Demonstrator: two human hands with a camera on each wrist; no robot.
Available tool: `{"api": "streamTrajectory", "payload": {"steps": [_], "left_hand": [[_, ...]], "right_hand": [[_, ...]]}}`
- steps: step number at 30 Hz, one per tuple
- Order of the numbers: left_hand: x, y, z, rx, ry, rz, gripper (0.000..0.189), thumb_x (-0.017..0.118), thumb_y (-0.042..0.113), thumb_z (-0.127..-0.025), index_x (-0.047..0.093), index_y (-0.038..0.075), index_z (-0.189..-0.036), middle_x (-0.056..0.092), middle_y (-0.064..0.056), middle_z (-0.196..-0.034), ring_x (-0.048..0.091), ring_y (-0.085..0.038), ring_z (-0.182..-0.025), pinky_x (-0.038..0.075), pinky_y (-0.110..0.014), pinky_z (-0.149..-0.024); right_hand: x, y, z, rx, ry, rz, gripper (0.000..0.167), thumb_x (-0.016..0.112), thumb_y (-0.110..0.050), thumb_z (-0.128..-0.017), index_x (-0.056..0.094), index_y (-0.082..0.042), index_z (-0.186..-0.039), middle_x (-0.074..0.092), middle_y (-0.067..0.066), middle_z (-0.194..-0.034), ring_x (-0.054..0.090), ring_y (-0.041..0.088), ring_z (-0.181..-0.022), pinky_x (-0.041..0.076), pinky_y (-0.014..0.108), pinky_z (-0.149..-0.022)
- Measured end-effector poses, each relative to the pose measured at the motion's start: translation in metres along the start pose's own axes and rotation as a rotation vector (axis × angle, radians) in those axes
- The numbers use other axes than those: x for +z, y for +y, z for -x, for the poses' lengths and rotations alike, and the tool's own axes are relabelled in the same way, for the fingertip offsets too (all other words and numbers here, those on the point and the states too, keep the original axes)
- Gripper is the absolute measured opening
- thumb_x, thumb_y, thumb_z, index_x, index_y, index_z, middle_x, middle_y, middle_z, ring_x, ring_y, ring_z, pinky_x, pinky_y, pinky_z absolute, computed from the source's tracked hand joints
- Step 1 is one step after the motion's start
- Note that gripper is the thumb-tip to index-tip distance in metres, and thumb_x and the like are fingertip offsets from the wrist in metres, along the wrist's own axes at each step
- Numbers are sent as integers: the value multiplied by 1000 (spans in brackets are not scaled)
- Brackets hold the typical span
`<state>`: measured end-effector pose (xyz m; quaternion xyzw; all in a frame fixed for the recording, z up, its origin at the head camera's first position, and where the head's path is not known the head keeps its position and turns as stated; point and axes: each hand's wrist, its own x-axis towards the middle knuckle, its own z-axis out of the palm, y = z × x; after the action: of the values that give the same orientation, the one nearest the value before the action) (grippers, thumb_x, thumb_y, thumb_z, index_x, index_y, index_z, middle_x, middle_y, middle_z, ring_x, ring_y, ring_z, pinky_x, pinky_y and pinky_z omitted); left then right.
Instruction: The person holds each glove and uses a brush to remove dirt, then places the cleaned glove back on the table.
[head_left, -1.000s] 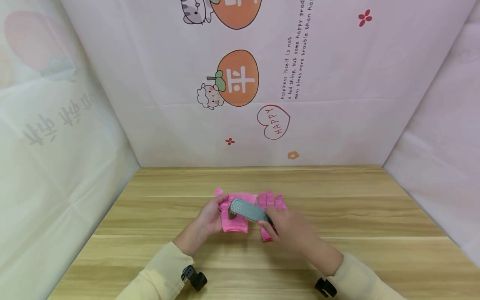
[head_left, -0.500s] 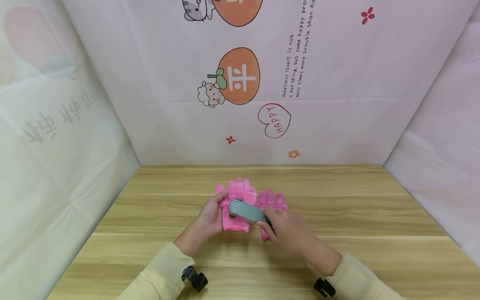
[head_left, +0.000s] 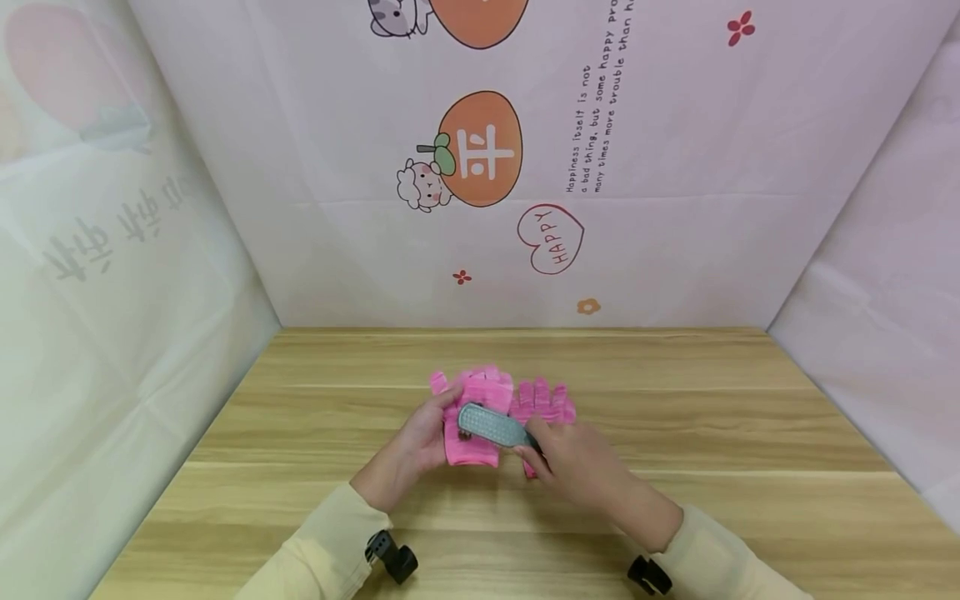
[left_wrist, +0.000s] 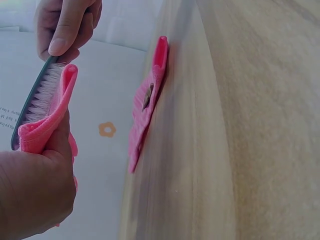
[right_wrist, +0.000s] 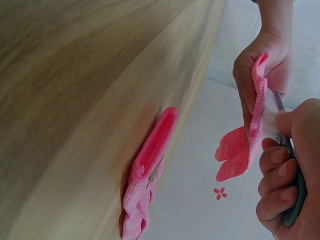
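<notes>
My left hand (head_left: 420,435) holds a pink knit glove (head_left: 472,455) raised off the table, cuff toward me, with fingers behind it. A brown smudge (head_left: 464,435) shows on this glove beside the brush head. With curled fingers my right hand (head_left: 577,460) grips the handle of a grey-green brush (head_left: 491,424). Its white bristles (left_wrist: 46,95) touch the glove's face, as both wrist views show. A second pink glove (right_wrist: 145,187) lies on the table near the right hand, partly hidden by that hand in the head view. It bears a brown patch (left_wrist: 148,97).
The wood-grain table (head_left: 360,367) ends at a printed white cloth backdrop (head_left: 360,267). White cloth walls also stand at the left (head_left: 112,350) and right (head_left: 877,275). Black wrist cameras (head_left: 392,557) sit by the cream sleeves (head_left: 322,542).
The raised glove's fingers were folded out of sight, flopped upright, and now bend again. The brush has shifted only slightly on the glove. The lower glove stays in place.
</notes>
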<state>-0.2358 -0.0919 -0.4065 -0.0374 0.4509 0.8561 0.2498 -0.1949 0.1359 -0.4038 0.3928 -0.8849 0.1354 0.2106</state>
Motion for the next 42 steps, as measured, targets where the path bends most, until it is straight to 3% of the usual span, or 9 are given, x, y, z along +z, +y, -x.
{"api": "streamTrajectory", "payload": {"steps": [13,23,32,38,42], "left_hand": [[0,-4,-1,27,99,-14,27,41,30,-104,49,7,-116,65,-6,-91,65,-17,-82,54,-41,-87],[-1,-3,1,47,94,14,27,37,28,-105,47,6,-116,65,-5,-91,65,-16,-83,53,-39,-88],[-4,2,3,51,97,55,29,38,30,-105,49,8,-121,69,-6,-99,67,-20,-91,51,-42,-92],[-5,4,3,69,116,40,25,38,27,-105,48,8,-117,67,-4,-93,65,-16,-84,55,-35,-82],[-5,4,2,81,134,37,29,37,26,-105,46,9,-126,66,-4,-92,64,-16,-81,55,-33,-78]], "right_hand": [[-4,-1,5,37,-30,24,26,66,-27,-93,48,-13,-81,36,-10,-61,33,4,-51,31,18,-43],[-6,0,11,28,-11,51,23,70,-26,-90,53,-10,-88,44,-8,-64,34,6,-52,31,19,-44],[-15,2,19,70,-59,77,29,69,-27,-91,59,-3,-103,47,-8,-63,37,5,-52,34,20,-44],[-18,10,26,83,-45,69,24,71,-25,-89,54,-9,-90,38,-11,-61,34,4,-52,30,19,-43],[-20,16,28,82,-21,55,25,68,-28,-92,50,-12,-87,32,-13,-59,28,0,-49,24,16,-41]]}}
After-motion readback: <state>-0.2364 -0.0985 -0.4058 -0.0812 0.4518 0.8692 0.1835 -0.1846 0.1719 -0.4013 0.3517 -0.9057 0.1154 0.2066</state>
